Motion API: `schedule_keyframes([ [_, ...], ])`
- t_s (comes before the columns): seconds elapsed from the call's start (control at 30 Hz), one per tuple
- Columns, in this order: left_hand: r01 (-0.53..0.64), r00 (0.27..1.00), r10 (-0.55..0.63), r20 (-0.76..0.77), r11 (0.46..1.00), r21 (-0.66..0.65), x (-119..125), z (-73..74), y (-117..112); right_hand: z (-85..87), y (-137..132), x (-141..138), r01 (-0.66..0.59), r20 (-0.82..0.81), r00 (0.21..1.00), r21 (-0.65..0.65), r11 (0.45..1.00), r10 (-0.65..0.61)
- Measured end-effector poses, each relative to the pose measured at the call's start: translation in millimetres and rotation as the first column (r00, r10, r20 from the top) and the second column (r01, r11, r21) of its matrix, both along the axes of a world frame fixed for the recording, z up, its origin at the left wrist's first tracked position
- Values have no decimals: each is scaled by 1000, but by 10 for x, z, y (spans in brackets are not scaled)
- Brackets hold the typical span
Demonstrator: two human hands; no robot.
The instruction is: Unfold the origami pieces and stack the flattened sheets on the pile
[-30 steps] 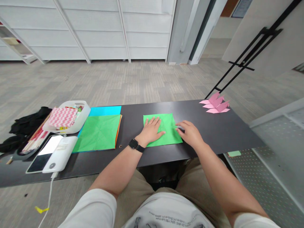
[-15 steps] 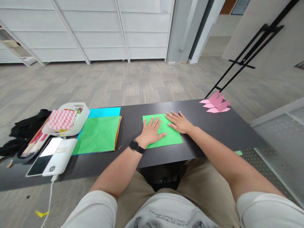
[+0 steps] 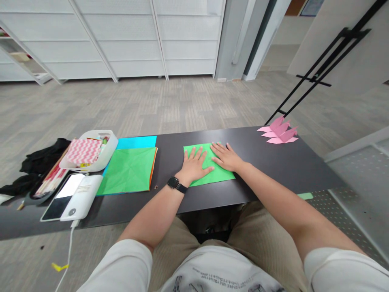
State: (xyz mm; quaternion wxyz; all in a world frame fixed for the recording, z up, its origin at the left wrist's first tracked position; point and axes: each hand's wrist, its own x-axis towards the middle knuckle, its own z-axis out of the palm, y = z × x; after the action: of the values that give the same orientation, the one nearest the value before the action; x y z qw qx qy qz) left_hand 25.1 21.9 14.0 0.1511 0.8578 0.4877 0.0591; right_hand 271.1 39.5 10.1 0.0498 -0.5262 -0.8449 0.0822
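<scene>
A green sheet of paper (image 3: 217, 174) lies flat on the dark table (image 3: 170, 170) in front of me. My left hand (image 3: 195, 165) rests on its left half, palm down with the fingers spread. On the sheet's upper right part lies my right hand (image 3: 226, 157), also flat, fingers stretched out toward the far edge. Neither hand grips anything. Parts of the sheet are hidden beneath both hands. A black watch (image 3: 176, 184) is on my left wrist.
Left of the sheet lies a stack of green paper (image 3: 129, 170) over a blue sheet (image 3: 138, 141). Beyond it are a white basket (image 3: 107, 152), a white power bank (image 3: 82, 198) and a tablet (image 3: 54, 207). Pink folded paper birds (image 3: 281, 132) stand at the far right.
My right hand has slid slightly left over the green sheet, and both hands stay flat on it. The whole view has shifted a little.
</scene>
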Motion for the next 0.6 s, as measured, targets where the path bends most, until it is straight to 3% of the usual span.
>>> schedule_keyframes([
  [0.1,10,1000,-10,-9,1000,1,-2,-6,2,-52,25,155,205,20,979,-5,979,-205],
  [0.17,14,1000,-14,-17,1000,-1,-2,-14,7,-30,77,255,377,13,926,-12,926,-377],
  [0.23,15,1000,-15,-25,1000,-1,0,-22,12,29,93,239,471,-2,882,-12,882,-471],
  [0.3,20,999,-20,-34,1000,3,2,-28,14,89,40,85,419,-38,908,45,907,-418],
  [0.37,28,999,-27,-43,1000,10,2,-31,14,113,-74,-135,226,-59,973,99,969,-221],
  [0.43,30,998,-29,-49,999,21,-2,-30,10,89,-211,-308,60,-21,998,62,996,-59],
  [0.5,31,998,-29,-54,999,32,-12,-26,7,31,-333,-355,35,16,999,26,999,-35],
  [0.6,34,997,-32,-66,999,36,-28,-18,5,-64,-464,-203,104,38,994,30,994,-105],
])
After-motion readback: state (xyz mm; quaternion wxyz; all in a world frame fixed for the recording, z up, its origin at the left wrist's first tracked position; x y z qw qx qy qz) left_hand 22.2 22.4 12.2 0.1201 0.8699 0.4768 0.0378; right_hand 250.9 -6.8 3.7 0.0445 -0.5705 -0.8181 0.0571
